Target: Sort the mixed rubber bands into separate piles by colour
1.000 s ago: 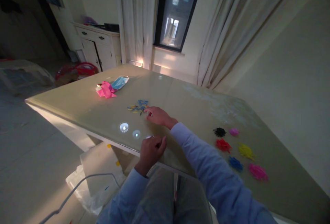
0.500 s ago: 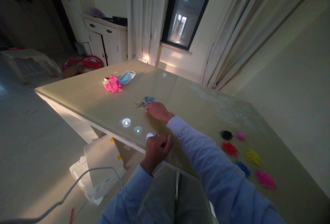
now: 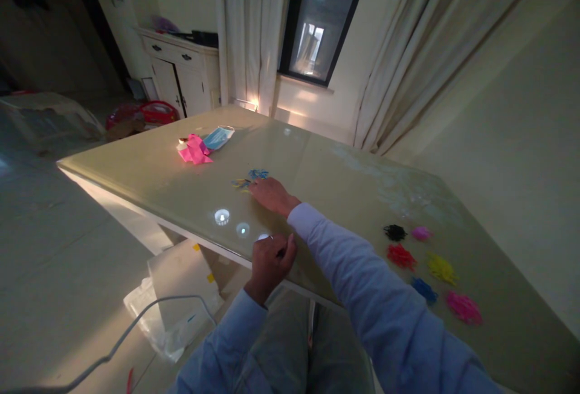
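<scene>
My right hand [image 3: 270,194] reaches over the table, its fingers drawn together and bent down at the edge of a small mixed pile. That pile has thin blue pieces [image 3: 258,173] at the back and yellow pieces [image 3: 241,184] on the left, too small to identify. Close to the table's front edge, my left hand [image 3: 272,260] is curled into a fist with the thumb side up. Whatever either hand's fingers hold is hidden. Off to the right lie separate heaps of thin strands: black [image 3: 396,232], red [image 3: 401,257], yellow [image 3: 442,269], blue [image 3: 425,290] and pink [image 3: 464,307].
A smaller pink heap [image 3: 421,234] lies beside the black one. A pink folded paper [image 3: 194,150] and a blue face mask [image 3: 218,138] rest on the table's [image 3: 122,161] far left. Below the front edge are a white plastic bag [image 3: 151,327] and a grey cable [image 3: 136,319].
The view has shifted slightly, so the heaps and the table sit a little further left. Both hands keep nearly the same pose, the right one still at the mixed pile.
</scene>
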